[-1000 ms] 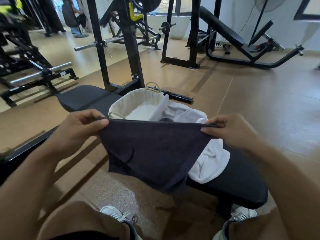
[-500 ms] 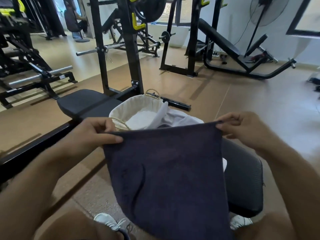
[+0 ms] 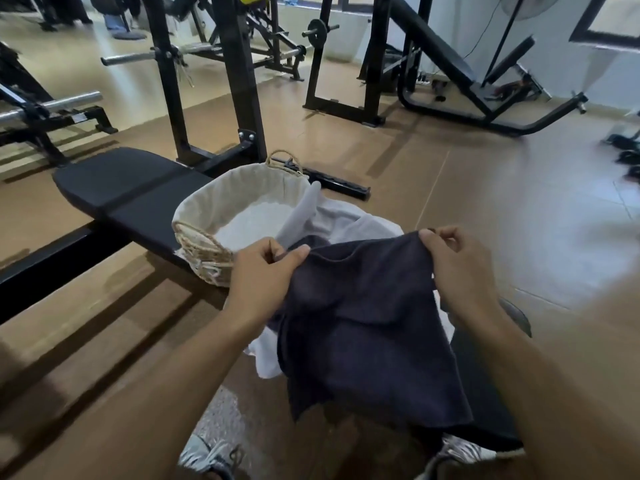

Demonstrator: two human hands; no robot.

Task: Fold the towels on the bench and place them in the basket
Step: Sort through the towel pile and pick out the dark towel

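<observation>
Left hand (image 3: pixel 268 271) and right hand (image 3: pixel 453 268) are each pinching a top corner of a dark navy towel (image 3: pixel 363 327), hanging over the surface's (image 3: pixel 138 199) near end beside the lined wicker basket (image 3: pixel 207 244).

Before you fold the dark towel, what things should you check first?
1. Left hand pinches a top corner of the dark towel: ok.
2. Right hand pinches the other corner: ok.
3. Towel spread flat: not ok, it sags and wrinkles.
4. Bottom edge even: not ok, it hangs crooked.
5. Basket on the bench, within reach: ok.
6. Room in the basket: cannot tell; a white towel lies inside.
</observation>
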